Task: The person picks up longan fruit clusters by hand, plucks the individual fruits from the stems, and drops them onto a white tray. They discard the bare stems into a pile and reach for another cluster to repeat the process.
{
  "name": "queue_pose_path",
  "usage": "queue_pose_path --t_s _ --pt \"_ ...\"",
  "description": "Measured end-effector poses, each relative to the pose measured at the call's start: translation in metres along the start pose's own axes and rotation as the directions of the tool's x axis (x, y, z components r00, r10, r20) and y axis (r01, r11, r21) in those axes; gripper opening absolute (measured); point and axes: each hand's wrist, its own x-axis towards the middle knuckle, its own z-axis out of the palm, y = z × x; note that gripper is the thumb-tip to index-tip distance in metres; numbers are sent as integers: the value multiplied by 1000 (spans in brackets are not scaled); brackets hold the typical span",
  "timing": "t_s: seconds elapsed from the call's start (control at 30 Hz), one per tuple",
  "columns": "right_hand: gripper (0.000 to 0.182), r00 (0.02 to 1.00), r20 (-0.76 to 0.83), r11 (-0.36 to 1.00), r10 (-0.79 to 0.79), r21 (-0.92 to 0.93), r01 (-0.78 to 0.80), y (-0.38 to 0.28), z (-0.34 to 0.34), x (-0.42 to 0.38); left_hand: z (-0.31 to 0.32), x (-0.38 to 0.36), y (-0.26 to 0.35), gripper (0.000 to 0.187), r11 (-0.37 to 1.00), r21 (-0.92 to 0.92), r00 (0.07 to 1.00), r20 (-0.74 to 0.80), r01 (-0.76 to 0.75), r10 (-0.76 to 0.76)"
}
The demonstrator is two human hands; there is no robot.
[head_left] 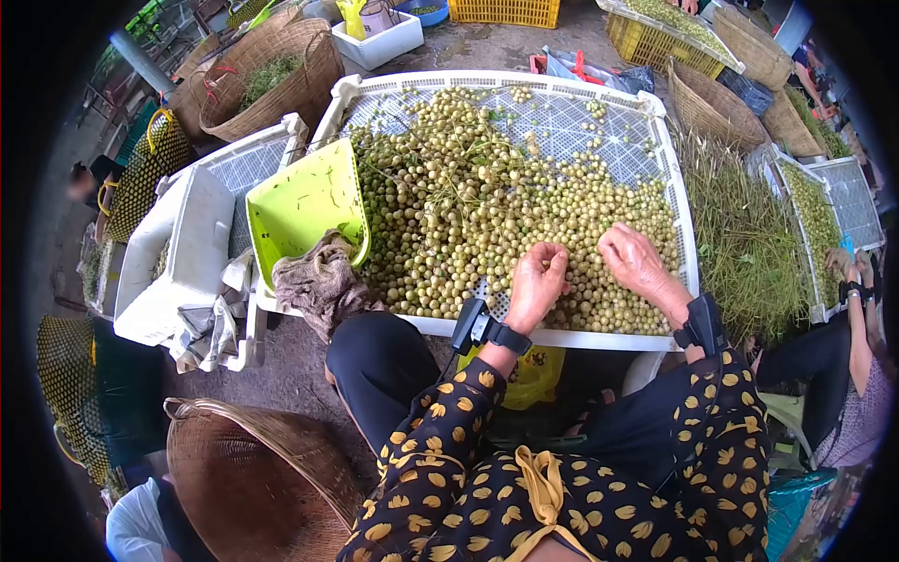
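Head view: fruit point(449, 206) covers much of the tray point(599, 341), with stems mixed in at the tray's middle. Over the tray's near side, right of its middle, the left hand point(541, 281) curls its fingers at the fruit; nearer the tray's right rim, the right hand point(635, 258) has thumb and fingers drawn together. Whether either grasps any, I cannot tell. Along the tray's left edge are a green bin point(304, 201) and a cloth point(323, 279); stalks point(744, 244) lie to the tray's right.
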Motion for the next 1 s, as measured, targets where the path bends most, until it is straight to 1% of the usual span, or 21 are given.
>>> queue_pose_path --t_s 0.07,0.1,0.17,0.2,0.3,0.33,0.37,0.47,0.57,0.67,0.77,0.87,0.97,1.0 --pt "9 997 -36 990 63 127 -58 1 -4 2 0 0 1 26 1000 6 1000 17 20 -20" --pt "10 983 42 957 178 226 -183 -6 -9 2 0 0 3 26 1000 9 999 27 29 -30" --pt "12 903 225 819 367 381 -428 -27 -21 4 7 -2 10 24 982 -167 994 73 94 -83" --pt "12 910 221 805 350 426 -413 -28 -19 3 9 -3 12 23 959 -252 989 100 128 -106" --pt "13 926 216 756 310 535 -378 -31 -13 1 11 -4 15 25 895 -363 946 282 258 -159" --pt "12 928 218 741 302 559 -372 -33 -12 1 10 -4 18 23 880 -389 935 323 273 -147" --pt "12 931 219 725 294 583 -366 -35 -12 1 10 -4 17 22 874 -398 935 322 277 -150" --pt "11 939 208 748 273 568 -344 -44 -16 4 8 -5 19 21 863 -421 940 305 278 -154" --pt "12 935 239 765 263 539 -353 -53 -24 8 4 -6 24 22 866 -429 952 268 257 -150" --pt "12 979 150 883 140 427 -192 -49 -26 11 0 -6 31 22 883 -415 963 235 220 -129" --pt "10 995 101 948 12 316 -43 -55 -30 14 -3 -8 38 23 903 -387 970 218 187 -108" --pt "11 992 123 961 -12 275 -22 -63 -34 16 -7 -9 42 22 920 -351 973 206 174 -105" --pt "9 995 96 977 -32 215 11 -64 -28 17 -8 -7 41 19 927 -344 978 188 148 -87" --pt "9 998 52 981 -35 193 25 -64 -24 16 -8 -7 41 18 932 -336 981 175 135 -80"
